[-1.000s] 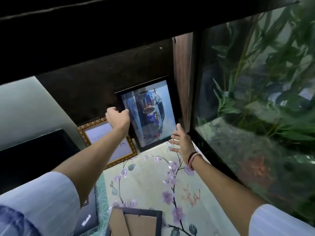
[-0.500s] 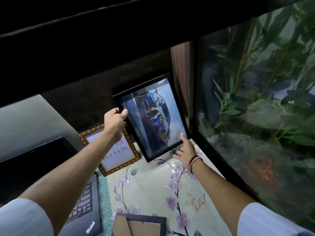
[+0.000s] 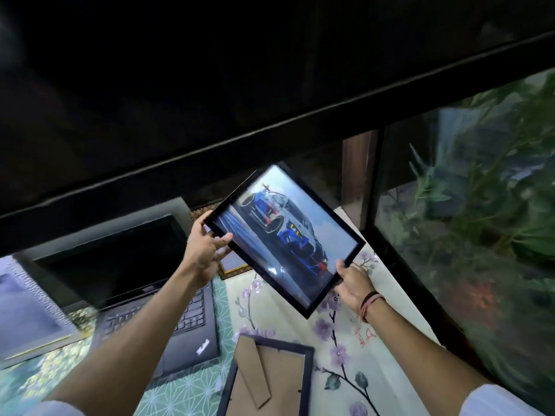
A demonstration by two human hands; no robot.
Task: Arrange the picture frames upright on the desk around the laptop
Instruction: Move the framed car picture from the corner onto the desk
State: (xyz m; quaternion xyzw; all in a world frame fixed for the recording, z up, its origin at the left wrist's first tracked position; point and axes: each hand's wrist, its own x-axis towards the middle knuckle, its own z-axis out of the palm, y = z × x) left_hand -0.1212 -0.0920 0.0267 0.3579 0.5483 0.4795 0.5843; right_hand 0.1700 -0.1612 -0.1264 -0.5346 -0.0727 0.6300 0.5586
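A black-framed picture of a blue and white race car [image 3: 285,235] is held tilted in the air above the desk. My left hand [image 3: 207,244] grips its left corner and my right hand [image 3: 353,279] grips its lower right edge. The open black laptop [image 3: 126,274] sits on the desk to the left. A gold-patterned frame [image 3: 232,264] stands behind my left hand, mostly hidden. Another frame [image 3: 270,379] lies face down near the front, its cardboard back and stand showing. A silver-edged frame [image 3: 24,316] is at the far left.
A dark shelf [image 3: 240,100] overhangs the desk close above the lifted frame. A glass aquarium [image 3: 468,205] with green plants walls off the right side. A floral cloth [image 3: 300,322] covers the desk [image 3: 390,331] between laptop and tank.
The car picture has been lifted off the back wall and turned toward landscape. My right hand has moved from beside it to gripping its lower edge. The view has swung left.
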